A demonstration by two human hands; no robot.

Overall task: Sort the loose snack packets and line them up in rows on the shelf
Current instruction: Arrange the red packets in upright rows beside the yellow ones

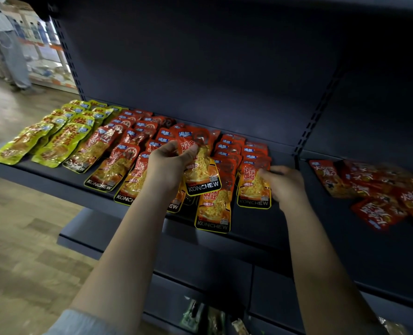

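Head view: the left hand [168, 163] pinches a red-orange KONCHEW packet [202, 174] lifted just above the rows at centre. Its long axis runs twelve to six, black band toward six. The right hand [284, 183], fingers curled, grips the end-row packet [253, 187] at four o'clock. Overlapped rows on the dark shelf [261, 226] could slide askew if nudged; a red pile [379, 192] waits at three.

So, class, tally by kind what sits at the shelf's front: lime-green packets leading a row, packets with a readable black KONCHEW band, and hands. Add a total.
Lime-green foil snack packets leading a row: 2
Orange-red foil snack packets with a black KONCHEW band at least partly readable: 7
Hands, left hand and right hand: 2
Total: 11
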